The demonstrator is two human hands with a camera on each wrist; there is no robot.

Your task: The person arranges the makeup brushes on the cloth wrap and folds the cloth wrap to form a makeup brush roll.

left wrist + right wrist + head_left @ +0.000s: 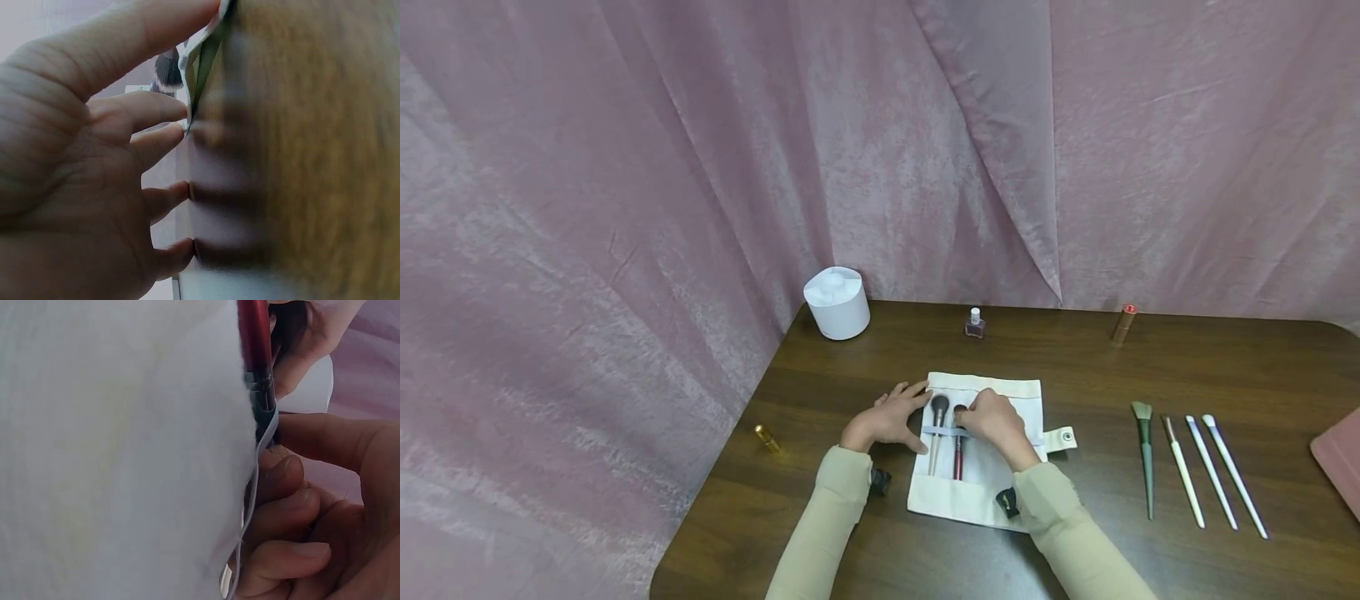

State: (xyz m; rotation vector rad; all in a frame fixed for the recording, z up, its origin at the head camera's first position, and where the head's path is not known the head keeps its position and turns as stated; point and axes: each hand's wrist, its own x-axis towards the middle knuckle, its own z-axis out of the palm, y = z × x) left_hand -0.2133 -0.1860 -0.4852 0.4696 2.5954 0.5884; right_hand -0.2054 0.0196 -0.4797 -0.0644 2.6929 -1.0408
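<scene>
Red-handled brush: lies in white brush roll mid-bench, long axis near-to-far, bristles far, under elastic band; right hand nearer, fingers curled pinching brush and band; left hand flat, fingers straight, pressing roll's left edge.

Readable text: none in any view.
White canister: plain, no label legible.
Nail polish bottle: too small to show print (if it carries any).
Brush roll: blank cloth.
Brushes on the table: no marks can be made out on the handles.
</scene>
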